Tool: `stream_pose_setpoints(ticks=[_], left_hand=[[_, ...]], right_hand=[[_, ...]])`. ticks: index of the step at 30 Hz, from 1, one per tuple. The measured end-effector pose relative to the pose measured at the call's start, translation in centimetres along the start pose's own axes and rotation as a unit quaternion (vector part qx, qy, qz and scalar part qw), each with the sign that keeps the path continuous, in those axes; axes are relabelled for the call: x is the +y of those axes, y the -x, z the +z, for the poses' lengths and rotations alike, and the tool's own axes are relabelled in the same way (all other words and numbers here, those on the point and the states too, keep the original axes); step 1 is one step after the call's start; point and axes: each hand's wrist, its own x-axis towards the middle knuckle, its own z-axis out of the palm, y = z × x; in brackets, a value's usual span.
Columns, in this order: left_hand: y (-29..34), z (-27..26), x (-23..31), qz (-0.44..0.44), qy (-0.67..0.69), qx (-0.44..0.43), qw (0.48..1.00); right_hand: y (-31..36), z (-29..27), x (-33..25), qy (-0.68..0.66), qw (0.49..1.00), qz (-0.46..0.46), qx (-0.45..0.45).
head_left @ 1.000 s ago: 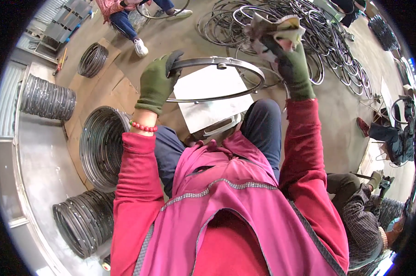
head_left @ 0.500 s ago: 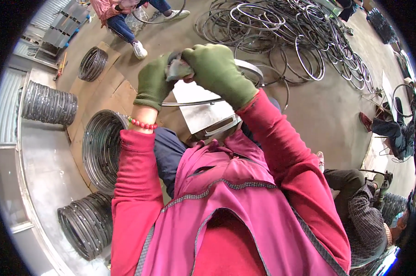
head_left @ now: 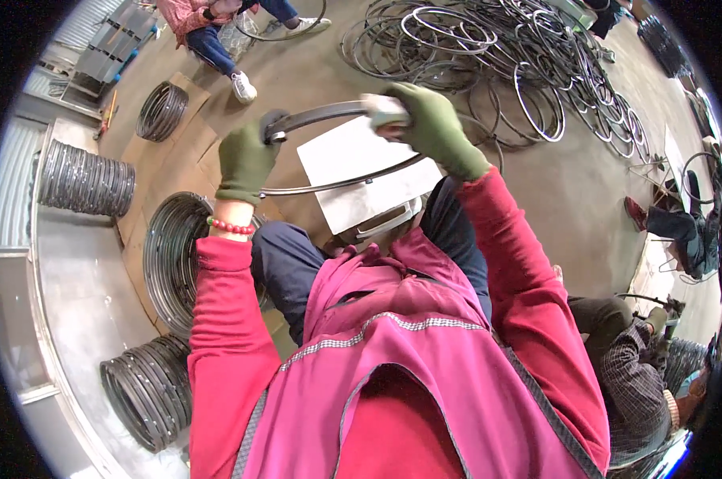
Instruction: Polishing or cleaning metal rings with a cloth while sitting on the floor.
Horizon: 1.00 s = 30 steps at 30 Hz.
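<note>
A dark round hoop [head_left: 321,118] is held up in front of me, its lower edge crossing above a white board [head_left: 329,157] near my knees. My left hand [head_left: 247,162], in a green glove, is closed round the hoop's left side, beside a small dark round part [head_left: 274,125] whose kind I cannot tell. Farther right, my gloved right hand [head_left: 437,130] pinches a crumpled pale cloth-like piece [head_left: 385,110] around the hoop's far edge. Motion blurs this piece, and its exact kind is unclear. The hoop's right side is partly hidden behind my right hand.
A tangled heap of hoops [head_left: 528,60] lies on the floor at the far right. Stacked hoops [head_left: 173,263] stand on my left, with more stacks [head_left: 85,180] beyond. One person [head_left: 209,24] sits at the far left, another [head_left: 640,375] close on my right.
My hands were close together; my right hand has moved right along the hoop with the pale piece. My left hand has shifted slightly left and nearer, uncovering the hoop's far edge.
</note>
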Motion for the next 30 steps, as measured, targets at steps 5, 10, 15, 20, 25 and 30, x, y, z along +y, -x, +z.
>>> stream_pose_setpoints(ticks=[5,10,15,20,25,30], left_hand=[[-1.9,0.2,4.2,0.051,-0.082,-0.061,0.993],[0.3,-0.3,0.0,-0.052,0.009,-0.038,0.998],[-0.1,0.3,-0.1,-0.037,-0.009,-0.019,0.999],[-2.1,0.7,4.5,-0.001,-0.046,-0.055,0.997],[-1.0,0.9,0.9,0.047,-0.006,0.03,0.998],[1.8,-0.2,-4.2,-0.083,0.104,0.023,0.991]], right_hand=[[-2.9,0.1,-5.8,0.135,0.988,-0.061,-0.031],[0.5,-1.0,0.1,-0.086,0.993,0.063,-0.052],[1.7,-0.8,2.7,0.06,0.996,0.068,-0.017],[-3.0,0.9,-7.3,0.254,0.963,-0.086,-0.035],[-3.1,1.0,-4.9,0.133,0.988,-0.077,0.017],[3.1,3.0,5.0,-0.211,0.974,0.074,0.033]])
